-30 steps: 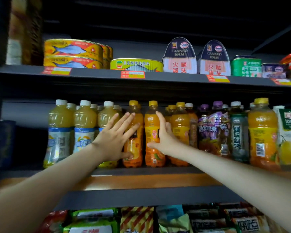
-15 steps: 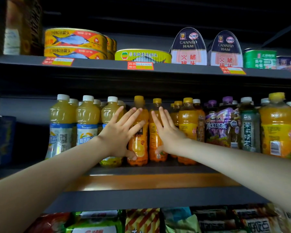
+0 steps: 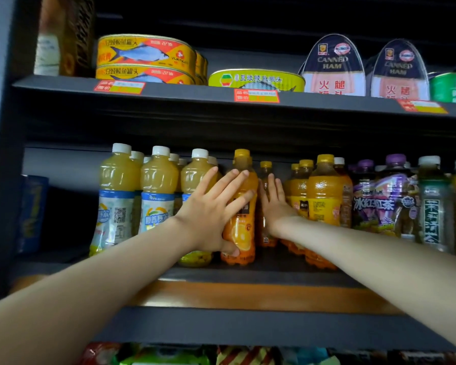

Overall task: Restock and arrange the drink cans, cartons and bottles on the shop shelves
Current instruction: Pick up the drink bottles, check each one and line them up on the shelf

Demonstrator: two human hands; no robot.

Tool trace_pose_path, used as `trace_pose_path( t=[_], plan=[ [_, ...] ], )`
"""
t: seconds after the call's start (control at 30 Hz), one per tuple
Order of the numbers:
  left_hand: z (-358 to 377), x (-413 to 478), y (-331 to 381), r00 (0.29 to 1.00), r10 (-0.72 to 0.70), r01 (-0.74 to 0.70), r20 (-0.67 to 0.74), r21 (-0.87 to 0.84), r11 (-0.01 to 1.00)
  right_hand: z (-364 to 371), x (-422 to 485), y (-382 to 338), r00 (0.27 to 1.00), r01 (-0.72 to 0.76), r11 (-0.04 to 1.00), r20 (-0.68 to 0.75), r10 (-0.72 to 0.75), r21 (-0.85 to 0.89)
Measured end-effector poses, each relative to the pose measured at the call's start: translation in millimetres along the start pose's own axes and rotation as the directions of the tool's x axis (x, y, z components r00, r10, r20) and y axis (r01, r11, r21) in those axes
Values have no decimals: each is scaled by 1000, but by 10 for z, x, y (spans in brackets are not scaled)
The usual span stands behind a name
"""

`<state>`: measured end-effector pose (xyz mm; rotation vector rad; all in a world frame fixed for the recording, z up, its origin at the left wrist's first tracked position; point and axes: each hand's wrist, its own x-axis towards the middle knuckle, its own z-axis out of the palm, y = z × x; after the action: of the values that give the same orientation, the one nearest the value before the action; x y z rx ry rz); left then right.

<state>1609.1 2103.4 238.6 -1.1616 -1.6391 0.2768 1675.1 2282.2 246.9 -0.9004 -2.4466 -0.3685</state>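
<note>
Fingers spread, my left hand (image 3: 208,217) lies flat on the bottle (image 3: 241,233); my straight-fingered right hand (image 3: 275,206) is just beside it.

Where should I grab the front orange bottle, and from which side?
Probably round its middle, at the label, coming from the front right. The orange bottle stands upright, a pale bottle crowds its left, and the gap on its right leaves room to wrap round.

Left hand (image 3: 208,214) touches orange bottle (image 3: 242,234), right hand (image 3: 274,206) beside
</note>
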Motion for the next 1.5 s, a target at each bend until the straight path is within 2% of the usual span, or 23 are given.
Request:
trace_pose_path(
  t=[0.13,0.27,0.4,0.5,0.57,0.63,0.67,0.77,0.83,0.9,1.0,1.13,1.23,1.37,1.5],
  plan=[
    [-5,9,-4,1000,2,-2,-19,3,1000,-55,-44,27,1000,26,999,-10,-26,-46],
    [-76,11,36,997,-18,13,-81,-64,998,-306,-223,104,992,98,992,-70,-104,-83],
    [-143,110,137,988,-64,43,-142,-142,989,-698,-659,361,958,183,983,-224,-180,-6],
    [-289,251,294,982,-95,61,-162,-207,976,-876,-1057,703,893,159,984,-436,-107,85],
    [-426,336,431,981,-116,69,-152,-286,956,-888,-1299,987,818,91,988,-575,-3,125],
    [-566,414,587,976,-113,41,-184,-356,933,-842,-1487,1283,747,-17,987,-654,119,159],
    [-622,448,670,976,-104,20,-193,-392,920,-807,-1556,1428,732,-93,979,-654,190,180],
    [-709,536,886,982,-78,-17,-171,-497,868,-672,-1679,1807,749,-340,922,-539,385,186],
    [-755,569,983,982,-79,-23,-172,-526,850,-610,-1717,1980,755,-430,887,-471,457,170],
    [-777,576,1030,984,-72,-24,-162,-524,851,-590,-1730,2102,761,-455,853,-385,522,257],
    [-771,531,1001,987,-73,-13,-142,-527,850,-589,-1752,2214,796,-388,830,-308,521,401],
    [-705,402,794,994,-81,32,-72,-514,857,-633,-1826,2229,801,-262,805,-345,489,532],
    [-615,315,594,993,-116,86,-37,-461,883,-699,-1889,2106,836,-135,765,-343,429,629],
    [-452,131,305,985,-172,158,-22,-290,944,-708,-1831,1753,916,36,687,-298,267,726],
    [-271,-13,100,981,-191,185,-19,-170,968,-678,-1639,1294,968,145,550,-234,95,823]
  ],
)
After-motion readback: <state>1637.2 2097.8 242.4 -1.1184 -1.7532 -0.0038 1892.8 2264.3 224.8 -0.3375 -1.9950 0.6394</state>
